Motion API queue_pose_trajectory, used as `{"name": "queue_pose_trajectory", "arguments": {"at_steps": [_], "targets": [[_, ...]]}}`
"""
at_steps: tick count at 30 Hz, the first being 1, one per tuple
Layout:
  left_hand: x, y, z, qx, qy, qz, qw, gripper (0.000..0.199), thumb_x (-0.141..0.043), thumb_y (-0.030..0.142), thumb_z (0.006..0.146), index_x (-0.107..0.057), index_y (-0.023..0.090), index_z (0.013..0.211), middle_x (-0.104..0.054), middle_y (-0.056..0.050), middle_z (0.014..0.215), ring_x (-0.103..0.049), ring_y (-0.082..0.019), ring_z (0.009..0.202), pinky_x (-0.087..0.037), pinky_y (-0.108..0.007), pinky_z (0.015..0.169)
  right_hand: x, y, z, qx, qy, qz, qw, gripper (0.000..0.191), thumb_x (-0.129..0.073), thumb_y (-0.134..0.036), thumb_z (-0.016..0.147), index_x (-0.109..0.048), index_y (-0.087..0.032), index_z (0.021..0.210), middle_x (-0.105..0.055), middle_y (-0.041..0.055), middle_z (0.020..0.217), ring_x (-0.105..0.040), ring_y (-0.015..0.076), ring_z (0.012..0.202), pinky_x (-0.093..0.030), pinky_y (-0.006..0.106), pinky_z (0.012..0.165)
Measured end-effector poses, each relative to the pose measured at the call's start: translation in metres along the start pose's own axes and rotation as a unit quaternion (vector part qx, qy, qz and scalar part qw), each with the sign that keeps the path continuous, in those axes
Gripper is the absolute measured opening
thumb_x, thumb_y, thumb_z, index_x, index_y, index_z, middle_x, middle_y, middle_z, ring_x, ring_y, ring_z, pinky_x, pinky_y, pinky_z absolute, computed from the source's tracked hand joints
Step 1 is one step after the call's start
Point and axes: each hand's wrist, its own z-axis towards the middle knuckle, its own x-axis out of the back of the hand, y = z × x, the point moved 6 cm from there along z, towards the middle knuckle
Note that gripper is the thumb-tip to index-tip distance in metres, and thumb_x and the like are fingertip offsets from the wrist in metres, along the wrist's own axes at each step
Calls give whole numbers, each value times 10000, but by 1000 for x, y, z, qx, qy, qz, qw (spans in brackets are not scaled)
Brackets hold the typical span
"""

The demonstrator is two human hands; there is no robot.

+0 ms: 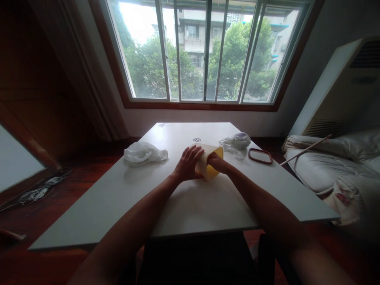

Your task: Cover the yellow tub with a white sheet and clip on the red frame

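Observation:
A pale yellow plastic bin (220, 152) lies tilted on its side above the white table, its mouth facing right and toward me. My left hand (190, 161) grips its outer wall from the left, fingers spread over the top. My right hand (216, 162) reaches in through the mouth; its fingers are hidden inside, so I cannot see whether they hold anything. To the right lies a brown rounded-square ring (260, 161), flat on the table. A crumpled white plastic bag (145, 152) rests left of my left hand. Beyond the bin at the right is another bundled plastic bag (240, 140).
The white table (124, 206) stands before a window (204, 51). Near its far side is a small dark round mark or piece (196, 139). A pale sofa (314, 158) with a stick (305, 151) adjoins the right side. Coiled white cables (35, 194) lie on the floor at left.

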Motion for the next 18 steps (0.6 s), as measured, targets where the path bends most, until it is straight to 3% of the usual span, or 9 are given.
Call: {"name": "queue_pose_trajectory", "arguments": {"at_steps": [4,8,13,18], "targets": [[4,-9,-2,21,14,3,1000,1106,-767,560,646,-228,143,1517,-416,-223,1488,-359,-408,1417,-283,-592,1174,-2,-9,-4,18,-72,-3,997,55,-544,-128,732,-594,-143,714,-613,20,719,-534,141,681,-477,260,654],[8,-20,-4,55,20,-9,998,1161,-797,522,605,-197,149,1526,-414,-216,1482,-397,-402,1388,-356,-565,1143,-11,-12,-9,36,-123,-111,985,153,-499,-77,726,-642,-124,750,-629,19,719,-519,122,657,-426,230,619],[10,-28,-6,83,17,-13,996,1200,-814,514,581,-185,150,1535,-422,-209,1474,-427,-403,1358,-392,-555,1117,-21,-13,-13,15,-172,-254,952,236,-493,-46,749,-701,-123,830,-685,37,766,-546,117,654,-403,217,616],[8,-21,-2,44,13,-15,999,1170,-802,529,592,-206,165,1531,-406,-203,1491,-391,-408,1384,-361,-576,1132,-24,-17,-13,-43,-203,-375,904,221,-567,-139,800,-741,-117,934,-738,110,876,-619,167,713,-422,237,629]]}}
